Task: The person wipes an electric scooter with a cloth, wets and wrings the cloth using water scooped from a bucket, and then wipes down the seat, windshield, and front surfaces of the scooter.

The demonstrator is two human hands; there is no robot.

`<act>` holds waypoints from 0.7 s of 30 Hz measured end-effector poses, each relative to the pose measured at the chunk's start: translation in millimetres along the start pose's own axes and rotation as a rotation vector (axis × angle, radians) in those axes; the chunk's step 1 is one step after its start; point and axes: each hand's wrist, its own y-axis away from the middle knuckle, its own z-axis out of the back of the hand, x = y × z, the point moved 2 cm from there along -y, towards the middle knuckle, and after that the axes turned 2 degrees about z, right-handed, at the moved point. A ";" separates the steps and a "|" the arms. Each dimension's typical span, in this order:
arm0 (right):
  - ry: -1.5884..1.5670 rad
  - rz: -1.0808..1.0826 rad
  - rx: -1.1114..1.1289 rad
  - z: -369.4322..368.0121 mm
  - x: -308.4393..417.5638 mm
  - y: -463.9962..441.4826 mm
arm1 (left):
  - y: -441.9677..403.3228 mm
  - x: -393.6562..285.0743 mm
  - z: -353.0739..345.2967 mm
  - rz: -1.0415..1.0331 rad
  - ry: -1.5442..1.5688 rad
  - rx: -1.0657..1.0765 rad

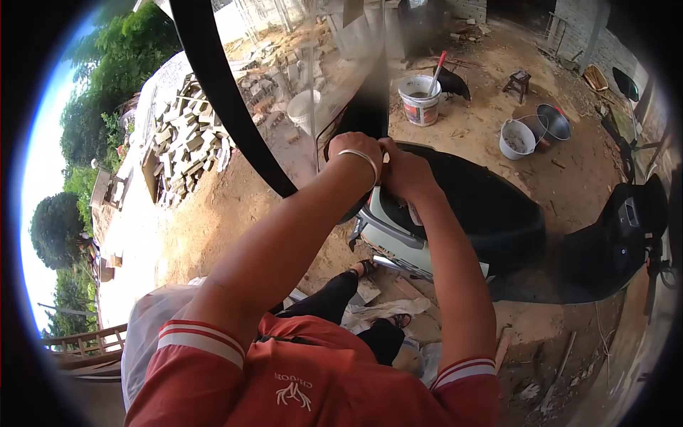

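My left hand, with a pale bangle above it on the wrist, is closed at the rear end of a scooter's black seat. Right beside it, my right hand is closed too, its fingers bent toward the left hand. What the fingers grip is hidden behind the knuckles and too small to make out. Under my right forearm shows the scooter's pale green side panel. A dark upright piece rises just beyond both hands, partly blurred.
A black curved bar crosses the left side. Beyond the scooter stand a white bucket with a red-handled tool, a smaller bucket, a black pail and a stool. A brick pile lies left; a dark bird stands near.
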 end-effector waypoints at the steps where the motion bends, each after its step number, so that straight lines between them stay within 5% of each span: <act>1: -0.032 -0.024 -0.032 -5.8 -0.3 -4.7 | -23.5 -8.0 -2.4 -0.017 -0.055 0.035; 3: -0.026 -0.001 -0.051 -16.5 1.3 -6.8 | -70.3 -9.5 -15.5 -0.126 -0.285 -0.049; 5: -0.072 0.035 -0.115 -14.2 4.0 -4.0 | -107.3 0.8 -13.1 -0.256 -0.615 0.174; 8: -0.141 -0.048 -0.110 -7.3 1.1 9.6 | -142.2 10.7 -20.6 -0.510 -1.140 -0.038; 10: -0.152 -0.064 -0.155 -11.4 2.5 22.5 | -197.0 8.6 -51.2 -0.622 -1.555 0.126; 15: -0.446 -0.226 -0.223 -59.8 7.7 117.9 | -238.5 4.1 -89.1 -0.686 -1.726 0.271; 17: -0.770 -0.375 -0.219 -106.0 5.4 171.0 | -241.7 11.4 -97.2 -0.688 -1.718 0.338; 21: -0.850 -0.733 -0.078 -182.7 13.3 221.4 | -247.3 19.6 -113.6 -0.710 -1.702 0.418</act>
